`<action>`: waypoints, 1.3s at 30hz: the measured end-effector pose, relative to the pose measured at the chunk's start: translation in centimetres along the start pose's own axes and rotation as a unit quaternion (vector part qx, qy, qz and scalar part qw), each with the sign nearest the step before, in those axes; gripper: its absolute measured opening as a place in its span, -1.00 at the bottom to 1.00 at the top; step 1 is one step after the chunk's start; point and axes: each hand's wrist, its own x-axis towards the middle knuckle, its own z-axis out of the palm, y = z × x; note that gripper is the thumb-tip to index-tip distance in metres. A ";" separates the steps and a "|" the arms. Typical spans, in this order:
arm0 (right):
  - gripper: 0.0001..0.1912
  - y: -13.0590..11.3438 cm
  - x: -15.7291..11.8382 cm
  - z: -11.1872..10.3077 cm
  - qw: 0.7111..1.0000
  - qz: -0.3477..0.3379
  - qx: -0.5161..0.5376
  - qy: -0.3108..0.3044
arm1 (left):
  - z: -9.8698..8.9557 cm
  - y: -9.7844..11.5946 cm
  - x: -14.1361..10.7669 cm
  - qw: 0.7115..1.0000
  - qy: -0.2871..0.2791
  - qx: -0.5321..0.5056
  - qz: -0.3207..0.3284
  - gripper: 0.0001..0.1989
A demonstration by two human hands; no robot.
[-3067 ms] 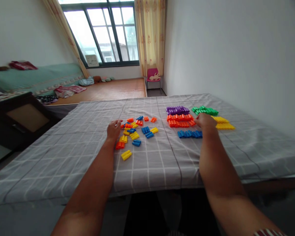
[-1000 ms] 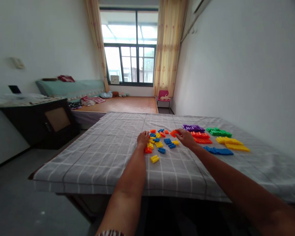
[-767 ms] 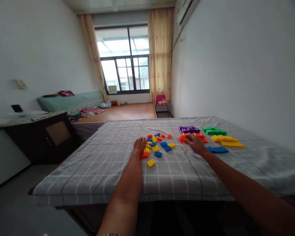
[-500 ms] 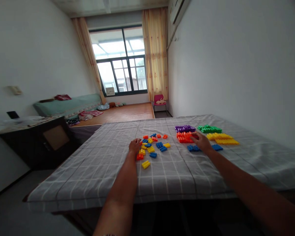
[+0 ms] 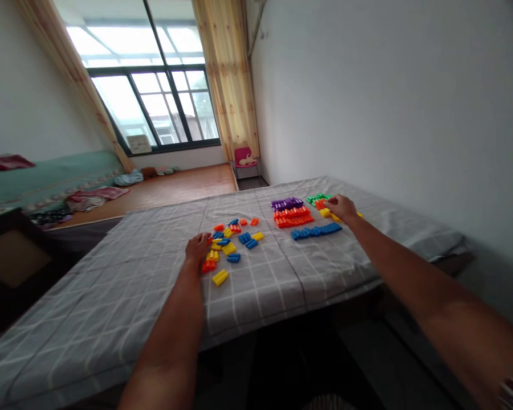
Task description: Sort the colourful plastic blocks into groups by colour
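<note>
My right hand (image 5: 342,207) is closed on an orange plastic block (image 5: 321,204), held over the gap between the green blocks (image 5: 312,199) and the yellow blocks (image 5: 335,217), and it hides part of both groups. At the left edge of a loose, mixed pile, my left hand (image 5: 198,247) has its fingers curled around a small orange-red block (image 5: 209,241). That pile holds yellow blocks (image 5: 220,277), blue blocks (image 5: 233,258) and orange blocks (image 5: 209,266), which look like joined short tubes. Between the hands lie a purple row (image 5: 286,204), orange rows (image 5: 293,216) and a blue row (image 5: 316,230).
A grey checked cloth (image 5: 260,285) covers the table. A white wall (image 5: 367,102) runs along the right side. Behind the table are a wooden bed platform (image 5: 183,191), a pink chair (image 5: 243,156) and a window with curtains (image 5: 222,74).
My right hand has moved from the orange rows to the right, over the green and yellow groups, carrying an orange block. My left hand stays beside the mixed pile. The view has turned right.
</note>
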 end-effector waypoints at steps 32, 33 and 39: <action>-0.77 -19.1 -7.9 10.3 0.895 -0.381 -0.012 -0.232 | 0.1 1.4 -1.3 1.000 -0.007 0.014 -0.009 -0.58; -0.76 -20.6 -8.6 11.4 0.891 -0.386 -0.015 -0.241 | 0.0 1.4 -1.4 1.000 -0.006 0.011 -0.009 -0.59; -0.54 -26.2 -10.7 16.3 0.913 -0.281 -0.108 -0.274 | -0.1 1.5 -1.6 1.000 -0.008 0.003 -0.007 -0.61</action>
